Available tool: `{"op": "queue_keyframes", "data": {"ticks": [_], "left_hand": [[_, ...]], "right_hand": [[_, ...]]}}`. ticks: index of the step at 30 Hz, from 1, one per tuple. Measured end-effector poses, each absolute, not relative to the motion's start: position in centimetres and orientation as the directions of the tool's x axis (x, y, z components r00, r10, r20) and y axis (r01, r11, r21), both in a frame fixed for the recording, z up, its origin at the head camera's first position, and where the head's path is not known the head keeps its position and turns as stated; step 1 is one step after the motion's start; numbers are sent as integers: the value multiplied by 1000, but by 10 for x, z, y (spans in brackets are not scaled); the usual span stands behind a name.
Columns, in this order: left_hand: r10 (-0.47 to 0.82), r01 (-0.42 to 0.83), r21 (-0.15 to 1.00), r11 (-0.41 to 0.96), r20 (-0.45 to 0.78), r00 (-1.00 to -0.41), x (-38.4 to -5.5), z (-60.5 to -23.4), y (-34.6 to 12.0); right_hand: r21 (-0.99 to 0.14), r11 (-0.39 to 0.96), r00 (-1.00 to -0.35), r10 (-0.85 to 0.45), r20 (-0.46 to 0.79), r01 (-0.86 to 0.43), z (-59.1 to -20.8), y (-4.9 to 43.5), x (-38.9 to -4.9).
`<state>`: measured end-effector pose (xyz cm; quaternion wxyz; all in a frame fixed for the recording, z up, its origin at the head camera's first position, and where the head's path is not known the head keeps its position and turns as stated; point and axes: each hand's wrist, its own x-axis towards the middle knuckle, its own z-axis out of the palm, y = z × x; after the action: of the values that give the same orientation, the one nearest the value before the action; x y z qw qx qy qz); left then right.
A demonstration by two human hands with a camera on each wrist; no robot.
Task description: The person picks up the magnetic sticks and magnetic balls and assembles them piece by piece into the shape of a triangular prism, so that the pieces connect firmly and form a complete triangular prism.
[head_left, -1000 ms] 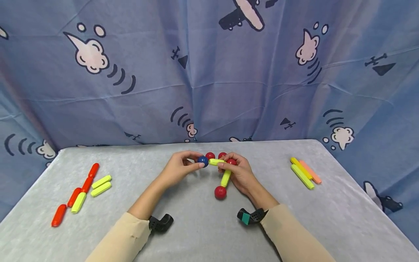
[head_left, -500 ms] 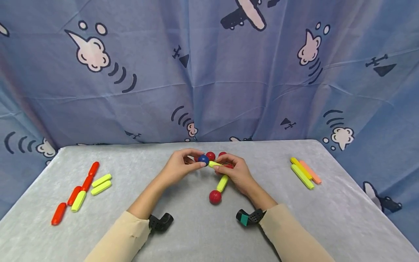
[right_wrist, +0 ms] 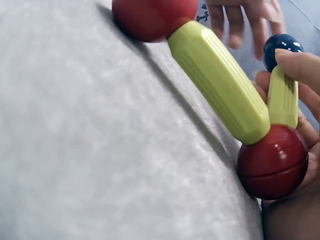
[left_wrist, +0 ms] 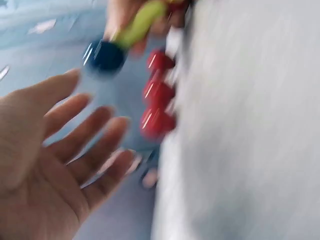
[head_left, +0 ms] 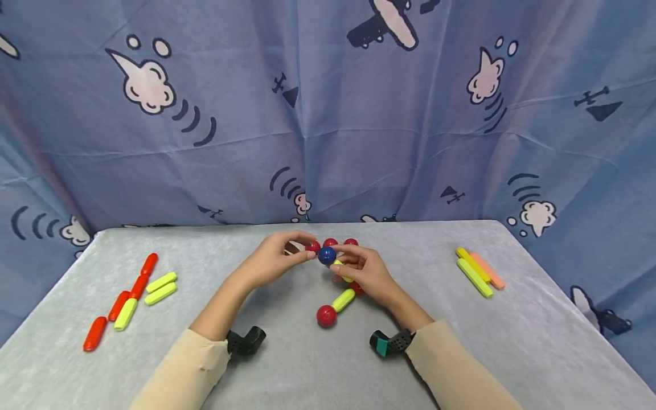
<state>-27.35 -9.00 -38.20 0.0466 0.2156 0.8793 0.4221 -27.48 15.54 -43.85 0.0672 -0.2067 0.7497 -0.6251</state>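
My right hand [head_left: 370, 276] pinches a yellow-green ribbed rod [right_wrist: 283, 100] of a ball-and-rod building toy. On that rod's far end sits a blue ball [head_left: 327, 255], with my right thumb at its edge in the right wrist view. The near end meets a red ball [right_wrist: 273, 162]. From this ball a second yellow-green rod [right_wrist: 220, 82] runs to another red ball [head_left: 326, 316], low over the table. My left hand [head_left: 271, 261] is apart from the blue ball, its fingers relaxed and holding nothing in the left wrist view. Loose red balls [left_wrist: 159, 95] lie behind the hands.
Red rods [head_left: 94, 334] and yellow-green rods [head_left: 161, 293] lie at the left of the grey-covered table [head_left: 287, 364]. At the right are a yellow-green rod [head_left: 474, 278], a yellow rod [head_left: 468, 261] and an orange rod [head_left: 489, 270]. A patterned blue curtain [head_left: 328, 114] hangs behind.
My left hand has let go of the blue ball and drawn slightly left. The joined rods have turned in my right hand, and the end red ball has swung left and nearer.
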Motion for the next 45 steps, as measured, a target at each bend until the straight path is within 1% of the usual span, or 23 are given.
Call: {"op": "queue_keyframes", "data": {"ticks": [4,7,15,21,23,25,29,37,40,45], "left_hand": [[436,368,599,711,35,-899,-275,-365,-132],[402,336,509,793,-23,-915,-273,-354,-165],[284,164,480,862,-190,-940,-259,-338,-239],[147,-14,427,904,-341,-929,-253,-343,-268],[108,-79,438,895,-386,-916,-252,-347,-273],[86,-119,451,885,-407,-909,-252,-351,-277],[54,-150,454,878,-405,-913,-252,-356,-282],[23,-115,407,906,-320,-947,-255,-360,-287],[58,-63,441,896,-256,-965,-258,-362,-282],[156,76,515,853,-113,-981,-267,-358,-262]], "right_hand": [[-974,98,-910,-384,153,-205,-439,155,-275],[-976,93,-914,-378,149,-198,-440,156,-276],[-976,115,-919,-373,131,-186,-440,154,-279],[-975,115,-920,-367,135,-189,-438,157,-279],[-976,115,-920,-370,132,-187,-438,157,-279],[-976,119,-921,-369,128,-183,-439,156,-279],[-977,118,-921,-370,125,-180,-439,154,-279],[-978,100,-913,-388,129,-181,-439,149,-279],[-979,96,-914,-383,131,-180,-438,151,-278],[-980,91,-917,-376,133,-179,-438,154,-277]]}}
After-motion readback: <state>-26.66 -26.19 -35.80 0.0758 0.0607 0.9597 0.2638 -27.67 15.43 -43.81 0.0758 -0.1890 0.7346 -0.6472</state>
